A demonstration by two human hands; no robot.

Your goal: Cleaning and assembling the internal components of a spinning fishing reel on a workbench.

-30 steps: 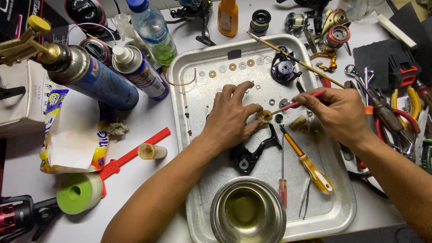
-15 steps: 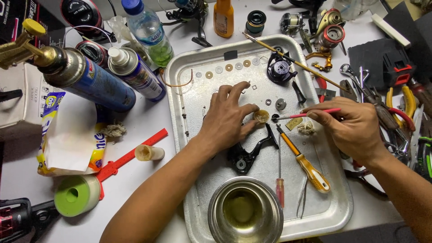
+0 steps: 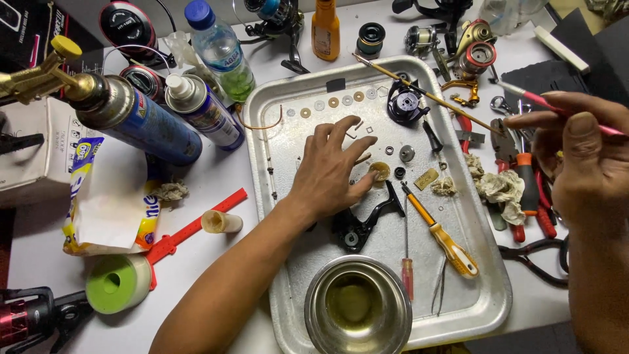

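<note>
- Left hand [image 3: 331, 172] spread palm-down over the middle of the metal tray [image 3: 488, 305], fingers open, thumb tip touching a small round brass part [image 3: 379, 171]; nothing clamped in it.
- Right hand [image 3: 586, 160] off the tray's right edge, above the pliers, fingers closed around a thin red-handled brush [image 3: 557, 107]; bristle end hard to make out, possibly pointing up-left.
- Black reel body piece [image 3: 363, 221] lying just below the left hand, touching no finger.
- Row of small washers [image 3: 333, 103] along the tray's top, black spool part [image 3: 404, 105] to their right with a long thin stick [image 3: 419, 92] across it.
- Yellow-handled screwdriver [image 3: 442, 233] slanting down the tray's right half; small red-handled one [image 3: 407, 262] beside it.
- Steel bowl [image 3: 357, 305] at the tray's near edge, holding yellowish liquid.
- Crumpled stained rag [image 3: 501, 190] between tray and pliers.
- Left of the tray on the worktop: blue spray can [image 3: 141, 124] lying tilted with a brass nozzle, a second smaller can [image 3: 203, 111] with white cap and blue label, clear bottle [image 3: 219, 49] with blue cap.
- White and yellow pouch [image 3: 108, 196] with blue print lying flat below the cans; green-cored tape roll [image 3: 118, 283] nearer still.
- Orange bottle [image 3: 325, 29] upright behind the tray.
</note>
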